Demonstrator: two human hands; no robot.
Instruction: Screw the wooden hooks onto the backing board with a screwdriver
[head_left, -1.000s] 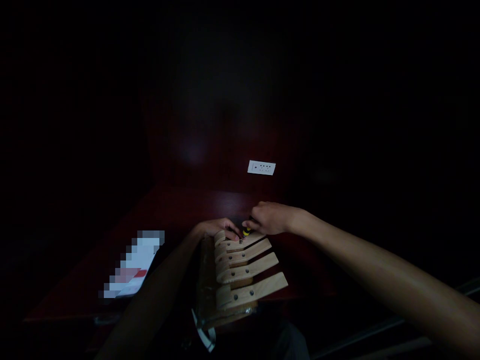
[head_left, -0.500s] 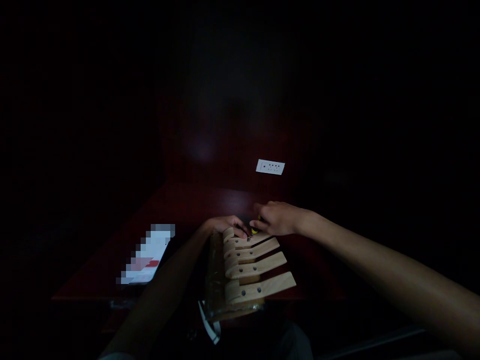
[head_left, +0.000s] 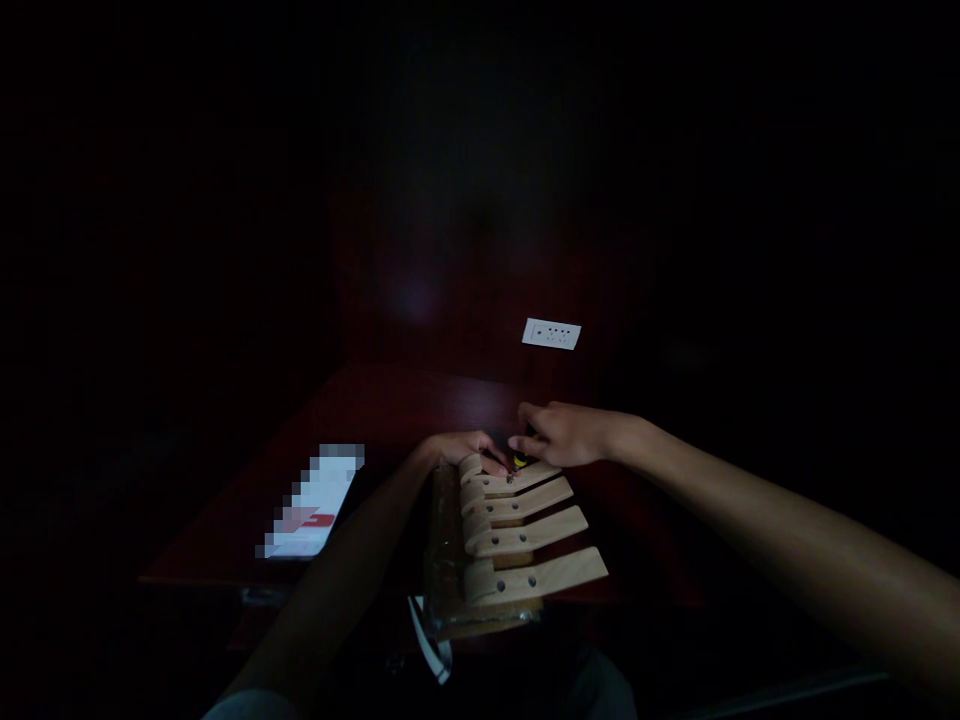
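Four-sided slats of pale wood (head_left: 551,535), curved at one end, are fixed in a row on a brown wooden block (head_left: 444,570) with dark round screw heads. My left hand (head_left: 469,447) lies over the far end of this row, its fingers stretched and apart, touching the farthest slat. My right hand (head_left: 570,432) is closed round a screwdriver (head_left: 520,460) with a black and yellow handle. The screwdriver points down at a small dark screw (head_left: 511,478) on the farthest slat. Its tip is too small and dark to make out clearly.
A phone with a lit screen (head_left: 319,505) lies left of my left forearm on the dark red table (head_left: 217,540). A white socket plate (head_left: 551,334) is on the wall behind. Below the block's near end hangs a pale curved strip (head_left: 431,650). Surroundings are very dark.
The whole view has shifted, so everything appears slightly farther right. Both hands keep their places at the far slat, and the screwdriver stays in my right hand.
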